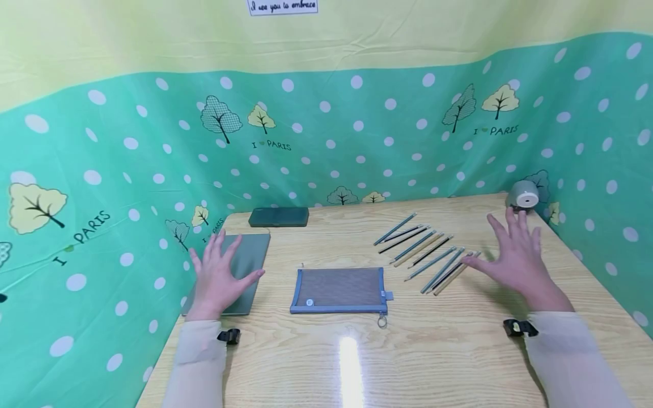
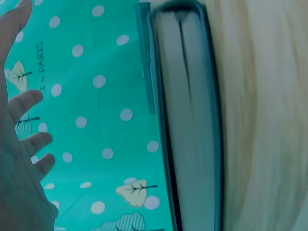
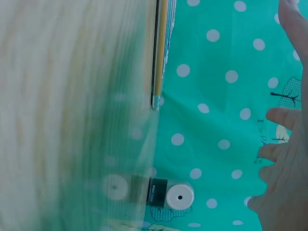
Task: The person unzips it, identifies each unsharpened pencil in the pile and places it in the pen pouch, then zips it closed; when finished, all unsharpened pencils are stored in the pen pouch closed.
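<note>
My left hand (image 1: 216, 280) is raised with fingers spread over a grey-green book (image 1: 247, 266) at the table's left, holding nothing. In the left wrist view the book (image 2: 195, 130) shows its page edges beside the hand (image 2: 24, 144). Fingers spread and holding nothing, my right hand (image 1: 520, 260) hovers right of a fanned row of pencils (image 1: 420, 243). The right wrist view shows that hand (image 3: 284, 159) and the pencils (image 3: 161, 53) edge-on. Between the hands lies a blue-edged mesh pouch (image 1: 339, 289) with a zipper ring.
A dark green case (image 1: 278, 217) lies at the back left of the wooden table (image 1: 285, 362). A white and grey round device, probably a sharpener (image 1: 524, 195), stands at the back right corner. A green dotted curtain (image 1: 306, 130) encloses the back and sides.
</note>
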A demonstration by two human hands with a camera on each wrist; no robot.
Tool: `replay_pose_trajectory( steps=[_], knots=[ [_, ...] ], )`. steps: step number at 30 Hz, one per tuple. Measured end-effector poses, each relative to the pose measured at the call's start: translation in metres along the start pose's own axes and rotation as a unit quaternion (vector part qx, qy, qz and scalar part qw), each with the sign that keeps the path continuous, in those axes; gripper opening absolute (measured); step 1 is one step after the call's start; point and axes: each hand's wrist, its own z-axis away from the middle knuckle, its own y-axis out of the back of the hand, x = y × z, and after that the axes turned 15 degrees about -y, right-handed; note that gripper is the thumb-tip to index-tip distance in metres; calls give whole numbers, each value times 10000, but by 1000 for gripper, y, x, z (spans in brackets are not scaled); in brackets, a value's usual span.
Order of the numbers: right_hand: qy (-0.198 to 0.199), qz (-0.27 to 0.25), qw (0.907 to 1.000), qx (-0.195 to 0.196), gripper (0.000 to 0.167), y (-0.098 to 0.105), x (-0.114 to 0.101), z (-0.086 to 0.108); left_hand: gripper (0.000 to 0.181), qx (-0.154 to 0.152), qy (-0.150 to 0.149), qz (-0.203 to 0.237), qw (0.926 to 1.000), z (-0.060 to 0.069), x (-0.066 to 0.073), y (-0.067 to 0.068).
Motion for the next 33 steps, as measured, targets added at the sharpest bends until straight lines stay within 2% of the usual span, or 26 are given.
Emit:
replay_pose_trajectory(
  steps=[6,16,21,25,33],
  knots=[
    [133,-144,9997,-124,119,-2,-7,2,104,-192,-80,93,9997,-8,10,-2],
    [271,-161,9992,-234,117,-6,-19,5,99,-350,-366,283,9983,-19,26,-13],
    [292,-247,9986,-357,114,-8,-26,7,94,-332,-537,420,9971,-23,36,-16],
    [281,-322,9980,-460,111,-8,-31,10,91,-352,-694,570,9953,-28,45,-20],
    [398,-441,9968,-537,102,-10,-43,13,86,-619,-968,844,9898,-36,61,-31]
  ],
)
